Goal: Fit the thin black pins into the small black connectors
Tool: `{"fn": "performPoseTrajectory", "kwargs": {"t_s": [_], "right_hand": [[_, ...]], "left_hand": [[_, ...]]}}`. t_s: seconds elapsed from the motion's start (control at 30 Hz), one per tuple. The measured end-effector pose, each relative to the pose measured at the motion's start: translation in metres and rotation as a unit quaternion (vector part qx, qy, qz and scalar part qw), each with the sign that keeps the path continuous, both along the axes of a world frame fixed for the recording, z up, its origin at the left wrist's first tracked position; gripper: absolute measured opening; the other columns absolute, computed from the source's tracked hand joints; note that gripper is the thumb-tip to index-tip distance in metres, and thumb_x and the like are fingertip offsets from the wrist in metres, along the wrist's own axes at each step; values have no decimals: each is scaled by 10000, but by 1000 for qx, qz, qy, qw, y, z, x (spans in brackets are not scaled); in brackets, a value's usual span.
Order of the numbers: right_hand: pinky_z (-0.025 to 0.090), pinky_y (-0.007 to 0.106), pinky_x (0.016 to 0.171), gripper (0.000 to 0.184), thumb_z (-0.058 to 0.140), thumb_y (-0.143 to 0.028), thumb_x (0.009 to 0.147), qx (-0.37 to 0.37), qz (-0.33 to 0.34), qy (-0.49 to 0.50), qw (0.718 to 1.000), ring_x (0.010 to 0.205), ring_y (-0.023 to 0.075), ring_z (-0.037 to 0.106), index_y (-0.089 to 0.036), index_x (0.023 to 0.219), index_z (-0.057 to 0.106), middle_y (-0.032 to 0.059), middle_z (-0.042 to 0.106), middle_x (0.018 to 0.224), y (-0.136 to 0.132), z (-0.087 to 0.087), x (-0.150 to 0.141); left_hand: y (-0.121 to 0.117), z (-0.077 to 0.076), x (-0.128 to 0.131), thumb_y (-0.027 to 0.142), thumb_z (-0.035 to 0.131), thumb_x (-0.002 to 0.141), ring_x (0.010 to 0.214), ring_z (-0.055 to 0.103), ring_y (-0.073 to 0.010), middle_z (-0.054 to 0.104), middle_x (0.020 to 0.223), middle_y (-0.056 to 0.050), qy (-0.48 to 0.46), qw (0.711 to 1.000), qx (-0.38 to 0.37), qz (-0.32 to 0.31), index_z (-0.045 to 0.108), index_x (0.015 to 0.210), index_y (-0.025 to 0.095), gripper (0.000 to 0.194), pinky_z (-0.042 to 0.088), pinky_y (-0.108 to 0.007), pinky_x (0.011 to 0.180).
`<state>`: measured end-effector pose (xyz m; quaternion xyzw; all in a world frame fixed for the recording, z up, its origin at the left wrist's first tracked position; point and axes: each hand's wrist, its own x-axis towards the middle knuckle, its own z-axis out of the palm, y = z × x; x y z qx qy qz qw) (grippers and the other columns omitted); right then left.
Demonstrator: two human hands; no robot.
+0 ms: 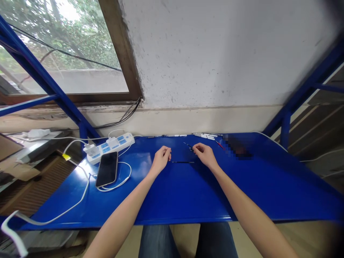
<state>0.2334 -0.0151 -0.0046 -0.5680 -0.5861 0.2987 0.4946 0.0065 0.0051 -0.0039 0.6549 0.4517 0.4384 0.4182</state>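
Left hand (161, 160) and right hand (205, 156) curl empty either side of a crosswise black rod (183, 162).

Smartphone (106, 169) beside white power strip (109, 147); white cable (126, 181) looped

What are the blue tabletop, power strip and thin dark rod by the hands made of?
The blue tabletop looks like painted sheet metal: glossy enamel-like finish, bright window glare. The power strip looks like moulded white plastic, smooth with a slight sheen. The thin dark rod is too slim to settle; could be metal or plastic.
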Motion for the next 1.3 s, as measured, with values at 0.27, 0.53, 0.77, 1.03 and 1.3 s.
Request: {"fn": "performPoseTrajectory", "kwargs": {"t_s": [0.27, 0.53, 0.77, 1.03, 1.3], "right_hand": [[393, 254, 525, 337, 742, -457, 649, -91, 89, 252, 959, 534, 107, 480, -163, 805, 685, -17, 530, 596, -3, 4, -9], [472, 281, 642, 309, 784, -376, 656, -101, 152, 379, 907, 733, 148, 572, -162, 863, 703, 32, 610, 752, -7, 11, -12], [492, 294, 685, 323, 741, -398, 718, -95, 188, 379, 901, 809, 169, 589, -169, 944, 713, 58, 634, 846, -7, 9, -12], [502, 296, 702, 324, 728, -407, 733, -103, 203, 366, 903, 824, 175, 590, -168, 952, 717, 68, 641, 846, -8, 7, -14], [491, 292, 692, 316, 728, -398, 734, -103, 199, 370, 901, 813, 171, 592, -166, 948, 719, 67, 641, 836, -7, 7, -12]], "left_hand": [[-5, 11, 5, 522, 534, 828, 424, 494, -106, 541, 453, 25, -78, 995, -70, -3, 505, 667, 179, 380, 423, -231, 497], [-8, 13, 7, 386, 717, 735, 799, 688, -191, 733, 842, -96, -191, 977, -92, -31, 568, 831, 147, 298, 517, -345, 799], [-10, 13, 9, 346, 733, 738, 957, 673, -221, 721, 977, -120, -235, 964, -104, -74, 569, 911, 141, 314, 498, -404, 925], [-11, 14, 10, 350, 720, 749, 954, 676, -221, 725, 934, -104, -220, 966, -108, -82, 572, 910, 146, 299, 500, -395, 924], [-12, 15, 10, 351, 715, 753, 951, 674, -219, 725, 954, -116, -216, 966, -116, -86, 577, 921, 141, 302, 499, -391, 918]]}}
